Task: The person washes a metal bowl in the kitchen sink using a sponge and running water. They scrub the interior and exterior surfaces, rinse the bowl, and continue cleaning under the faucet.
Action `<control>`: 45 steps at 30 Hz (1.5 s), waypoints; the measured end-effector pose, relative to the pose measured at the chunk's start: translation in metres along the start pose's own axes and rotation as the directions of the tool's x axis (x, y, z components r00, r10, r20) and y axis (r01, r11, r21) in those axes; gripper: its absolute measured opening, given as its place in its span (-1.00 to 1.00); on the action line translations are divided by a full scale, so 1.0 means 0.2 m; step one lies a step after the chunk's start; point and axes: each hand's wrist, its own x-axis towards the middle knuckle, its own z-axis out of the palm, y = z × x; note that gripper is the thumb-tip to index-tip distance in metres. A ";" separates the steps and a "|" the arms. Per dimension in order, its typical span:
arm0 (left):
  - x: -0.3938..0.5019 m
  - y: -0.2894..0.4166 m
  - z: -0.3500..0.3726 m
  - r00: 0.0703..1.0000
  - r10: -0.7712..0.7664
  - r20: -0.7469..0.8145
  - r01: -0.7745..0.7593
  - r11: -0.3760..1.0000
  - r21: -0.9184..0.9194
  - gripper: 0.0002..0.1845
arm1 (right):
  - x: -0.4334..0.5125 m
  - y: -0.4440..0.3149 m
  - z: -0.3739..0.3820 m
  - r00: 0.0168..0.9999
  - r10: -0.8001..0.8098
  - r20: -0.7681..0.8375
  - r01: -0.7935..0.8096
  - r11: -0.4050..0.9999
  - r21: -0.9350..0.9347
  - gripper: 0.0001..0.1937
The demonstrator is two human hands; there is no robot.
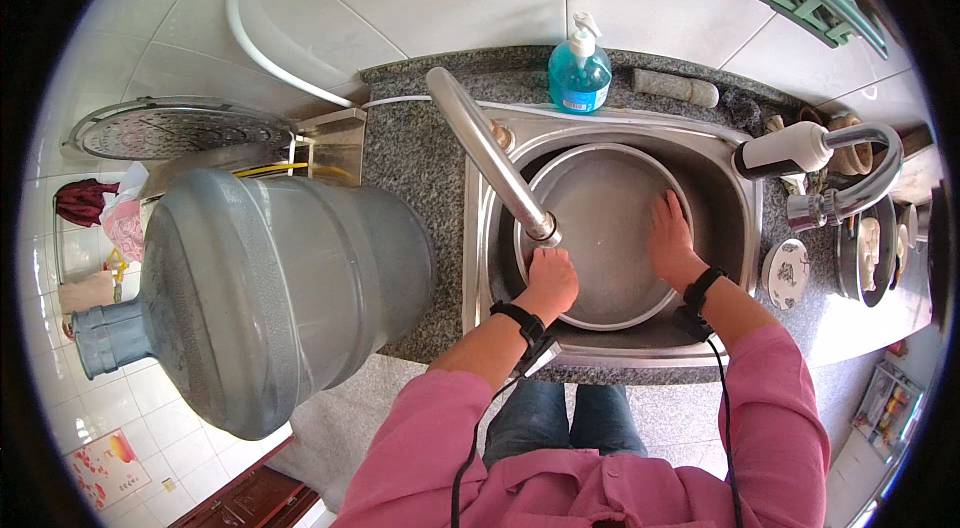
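A round metal basin [600, 250] sits inside a stainless steel sink [724, 228]. My left hand [553, 279] is at the basin's left side, just below the end of a curved metal faucet [491, 153], with its fingers curled; whether it grips the rim or something else is hidden. Flat against the basin's inner right wall rests my right hand [671, 239], fingers extended. Cloudy liquid seems to lie in the basin, though its depth cannot be judged. Black straps with cables are on both wrists.
A large plastic water jug [277, 288] lies on its side at left. Behind the sink stand a blue soap pump bottle [580, 74] and a grey cylindrical object [675, 88]. A white-handled faucet [780, 149], a patterned dish [786, 274] and a pan [847, 265] are at right.
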 end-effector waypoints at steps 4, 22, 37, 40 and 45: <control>0.00 0.01 0.00 1.000 -0.005 -0.019 0.004 1.000 -0.017 -0.65 | -0.03 -0.01 -0.04 0.983 -0.077 0.164 0.056 0.990 0.132 -0.46; 0.02 0.06 -0.05 0.996 -0.050 0.073 0.060 0.988 -0.143 -0.51 | -0.07 -0.17 0.02 0.946 -0.269 0.180 0.154 0.863 0.482 -0.52; 0.01 0.19 -0.01 0.969 0.085 0.231 0.033 0.884 -0.466 -0.40 | -0.05 -0.32 0.06 0.899 -0.436 0.033 0.252 0.577 0.777 -0.46; -0.02 0.17 0.00 0.966 0.124 0.227 -0.028 0.924 -0.382 -0.34 | -0.04 -0.37 0.04 0.952 -0.296 -0.077 0.230 0.527 0.818 -0.39; -0.03 0.14 -0.04 0.978 0.063 0.201 -0.027 0.984 -0.176 -0.29 | 0.07 -0.33 0.04 0.989 -0.075 -0.124 0.143 0.634 0.760 -0.33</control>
